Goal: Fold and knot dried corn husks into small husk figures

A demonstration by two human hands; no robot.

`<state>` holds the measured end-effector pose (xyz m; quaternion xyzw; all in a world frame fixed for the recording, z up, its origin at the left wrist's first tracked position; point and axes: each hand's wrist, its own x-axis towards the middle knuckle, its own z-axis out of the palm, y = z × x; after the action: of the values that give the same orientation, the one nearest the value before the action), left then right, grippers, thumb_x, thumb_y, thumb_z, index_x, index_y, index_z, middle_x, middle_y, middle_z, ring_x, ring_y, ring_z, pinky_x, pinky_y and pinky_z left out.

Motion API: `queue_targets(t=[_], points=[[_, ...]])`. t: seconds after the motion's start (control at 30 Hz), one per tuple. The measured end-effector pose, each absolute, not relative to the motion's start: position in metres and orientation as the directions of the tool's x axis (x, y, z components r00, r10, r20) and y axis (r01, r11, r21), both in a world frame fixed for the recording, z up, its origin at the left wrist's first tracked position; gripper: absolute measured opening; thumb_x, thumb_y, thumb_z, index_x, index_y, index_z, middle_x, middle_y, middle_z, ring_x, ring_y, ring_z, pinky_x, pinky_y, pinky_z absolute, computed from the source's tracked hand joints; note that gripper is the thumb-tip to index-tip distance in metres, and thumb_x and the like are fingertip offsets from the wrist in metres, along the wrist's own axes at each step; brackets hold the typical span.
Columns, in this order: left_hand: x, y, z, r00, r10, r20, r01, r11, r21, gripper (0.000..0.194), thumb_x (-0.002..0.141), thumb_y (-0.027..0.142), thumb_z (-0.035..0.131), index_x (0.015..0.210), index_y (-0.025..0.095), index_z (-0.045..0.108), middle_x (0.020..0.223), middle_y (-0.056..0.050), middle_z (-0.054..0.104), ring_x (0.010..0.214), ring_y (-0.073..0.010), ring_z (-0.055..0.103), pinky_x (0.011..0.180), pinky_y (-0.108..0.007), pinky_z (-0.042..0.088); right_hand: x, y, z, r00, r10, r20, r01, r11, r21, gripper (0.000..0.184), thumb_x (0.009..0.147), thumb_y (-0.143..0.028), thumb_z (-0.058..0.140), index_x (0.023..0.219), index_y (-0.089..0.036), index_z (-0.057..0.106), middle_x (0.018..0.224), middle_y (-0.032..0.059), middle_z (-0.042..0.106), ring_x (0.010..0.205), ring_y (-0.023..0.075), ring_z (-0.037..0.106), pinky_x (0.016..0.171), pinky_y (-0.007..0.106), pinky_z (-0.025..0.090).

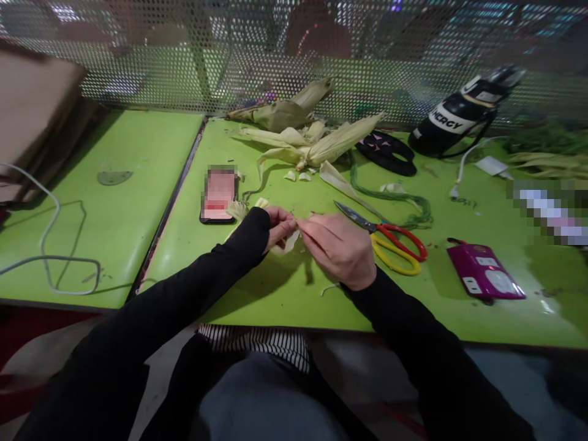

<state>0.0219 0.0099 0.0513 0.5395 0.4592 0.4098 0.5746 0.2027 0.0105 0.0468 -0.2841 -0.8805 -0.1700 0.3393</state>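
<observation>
My left hand (279, 228) and my right hand (339, 246) meet above the green table, both with fingertips pinched together. Between them hangs a pale strip of corn husk (289, 242), its upper part hidden by the fingers. More husk (237, 211) shows just behind my left wrist. Scissors (390, 236) with one red and one yellow handle lie right beside my right hand, blades pointing to the upper left. Beyond the hands rests a pile of dried corn husks (316, 144), with small cut pieces (304, 177) before it. Green cord (390, 195) lies to its right.
A phone (218, 195) lies left of my hands. At the right are a purple power socket box (487, 271), a black bottle (454, 116) and a white cable (463, 162). Brown cardboard (37, 104) fills the left. A perforated metal screen (257, 61) borders the back.
</observation>
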Motion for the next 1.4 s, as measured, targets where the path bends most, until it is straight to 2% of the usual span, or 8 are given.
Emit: queue_targets(t=[0.27, 0.33, 0.5, 0.77, 0.9, 1.07, 1.27, 1.4], points=[[0.021, 0.014, 0.058, 0.24, 0.952, -0.189, -0.056, 0.208, 0.977, 0.011, 0.083, 0.012, 0.066, 0.075, 0.011, 0.059, 0.057, 0.002, 0.061, 0.05, -0.0058, 0.056, 0.049, -0.017, 0.047, 0.209, 0.012, 0.049, -0.649, 0.324, 0.688, 0.565, 0.811, 0.151, 0.025, 0.089, -0.015, 0.061, 0.111, -0.021, 0.071, 0.101, 0.0069, 0.076, 0.087, 0.0209, 0.07, 0.079, 0.034, 0.059], [0.021, 0.015, 0.055, 0.248, 0.953, -0.176, -0.066, 0.198, 0.978, 0.011, 0.082, 0.014, 0.068, 0.076, 0.011, 0.059, 0.058, 0.002, 0.062, 0.051, -0.0061, 0.057, 0.049, -0.017, 0.048, 0.207, 0.011, 0.049, -0.611, 0.36, 0.705, 0.565, 0.823, 0.069, 0.023, 0.088, -0.014, 0.062, 0.108, -0.022, 0.071, 0.1, 0.0066, 0.076, 0.087, 0.0203, 0.07, 0.08, 0.034, 0.059], [0.022, 0.015, 0.045, 0.249, 0.966, -0.07, -0.073, 0.091, 0.993, 0.015, 0.085, 0.024, 0.066, 0.082, 0.012, 0.058, 0.062, 0.0, 0.065, 0.05, -0.0065, 0.057, 0.05, -0.019, 0.047, 0.199, 0.009, 0.051, -0.404, 0.602, 0.689, 0.556, 0.759, -0.339, 0.013, 0.088, -0.022, 0.065, 0.1, -0.02, 0.072, 0.088, 0.0047, 0.075, 0.071, 0.0151, 0.067, 0.062, 0.029, 0.057], [0.022, 0.013, 0.04, 0.213, 0.973, 0.083, 0.006, -0.086, 0.996, 0.015, 0.083, 0.026, 0.066, 0.084, 0.011, 0.061, 0.064, 0.0, 0.065, 0.054, -0.0067, 0.055, 0.053, -0.019, 0.045, 0.195, 0.006, 0.051, -0.322, 0.677, 0.662, 0.526, 0.709, -0.47, 0.006, 0.088, -0.019, 0.065, 0.09, -0.019, 0.07, 0.08, 0.0029, 0.073, 0.063, 0.0117, 0.062, 0.054, 0.025, 0.052], [0.02, 0.014, 0.04, 0.239, 0.968, 0.078, 0.073, -0.098, 0.993, 0.021, 0.083, 0.033, 0.066, 0.082, 0.012, 0.062, 0.065, 0.0, 0.064, 0.056, -0.007, 0.054, 0.053, -0.019, 0.044, 0.194, 0.005, 0.05, -0.324, 0.653, 0.685, 0.566, 0.714, -0.412, 0.005, 0.088, -0.019, 0.064, 0.087, -0.019, 0.069, 0.075, 0.0022, 0.071, 0.06, 0.011, 0.059, 0.055, 0.025, 0.051], [0.02, 0.014, 0.043, 0.298, 0.955, 0.001, -0.013, 0.003, 1.0, 0.029, 0.08, 0.039, 0.071, 0.075, 0.013, 0.06, 0.059, 0.001, 0.061, 0.052, -0.0067, 0.052, 0.051, -0.02, 0.044, 0.194, 0.007, 0.048, -0.363, 0.6, 0.713, 0.589, 0.74, -0.324, 0.006, 0.088, -0.018, 0.063, 0.088, -0.02, 0.069, 0.078, 0.0024, 0.071, 0.06, 0.0123, 0.061, 0.057, 0.026, 0.052], [0.018, 0.016, 0.05, 0.323, 0.938, -0.122, -0.05, 0.145, 0.988, 0.023, 0.079, 0.028, 0.073, 0.072, 0.012, 0.057, 0.052, 0.003, 0.058, 0.045, -0.0054, 0.052, 0.05, -0.019, 0.046, 0.201, 0.012, 0.047, -0.55, 0.398, 0.734, 0.601, 0.799, 0.017, 0.012, 0.088, -0.015, 0.062, 0.097, -0.018, 0.069, 0.089, 0.0075, 0.074, 0.078, 0.0192, 0.067, 0.07, 0.031, 0.056], [0.017, 0.016, 0.056, 0.311, 0.935, -0.17, -0.045, 0.194, 0.98, 0.015, 0.081, 0.018, 0.07, 0.075, 0.011, 0.058, 0.057, 0.001, 0.062, 0.051, -0.0072, 0.058, 0.051, -0.019, 0.048, 0.203, 0.011, 0.046, -0.595, 0.359, 0.719, 0.616, 0.779, 0.121, 0.015, 0.09, -0.016, 0.059, 0.101, -0.021, 0.069, 0.092, 0.0059, 0.075, 0.08, 0.0192, 0.067, 0.069, 0.031, 0.056]])
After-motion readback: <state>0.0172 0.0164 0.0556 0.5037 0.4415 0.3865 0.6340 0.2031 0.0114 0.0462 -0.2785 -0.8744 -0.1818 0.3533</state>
